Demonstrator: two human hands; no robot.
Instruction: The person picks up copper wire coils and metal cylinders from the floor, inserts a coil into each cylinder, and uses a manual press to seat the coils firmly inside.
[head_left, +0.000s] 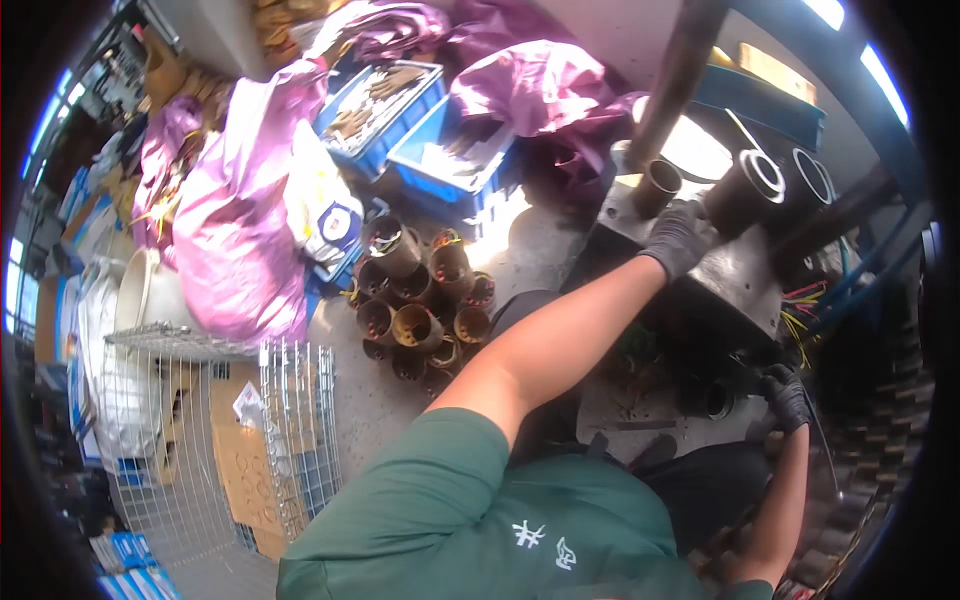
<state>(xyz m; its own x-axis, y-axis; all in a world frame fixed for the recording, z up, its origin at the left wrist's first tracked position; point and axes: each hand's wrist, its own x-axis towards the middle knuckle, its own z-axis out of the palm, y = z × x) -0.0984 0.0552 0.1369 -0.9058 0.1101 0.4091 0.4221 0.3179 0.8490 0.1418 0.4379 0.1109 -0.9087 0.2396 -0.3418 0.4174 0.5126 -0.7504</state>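
Note:
My left hand (680,237), in a dark grey glove, reaches out to a grey metal machine block (735,280). It rests on top of the block between a short rusty tube (656,186) and a larger dark tube (745,185). Its fingers curl toward the larger tube; whether they grip anything is hidden. My right hand (790,397), also gloved, is low at the right beside the machine. It is closed around a thin dark rod (822,450). A thick steel column (675,80) rises behind the small tube.
A cluster of several rusty tubes (420,300) stands on the concrete floor. Behind it are blue crates (385,110) with parts and purple plastic sheeting (235,220). A wire cage (215,440) and white buckets (140,300) stand at left. Coloured wires (800,310) hang off the machine.

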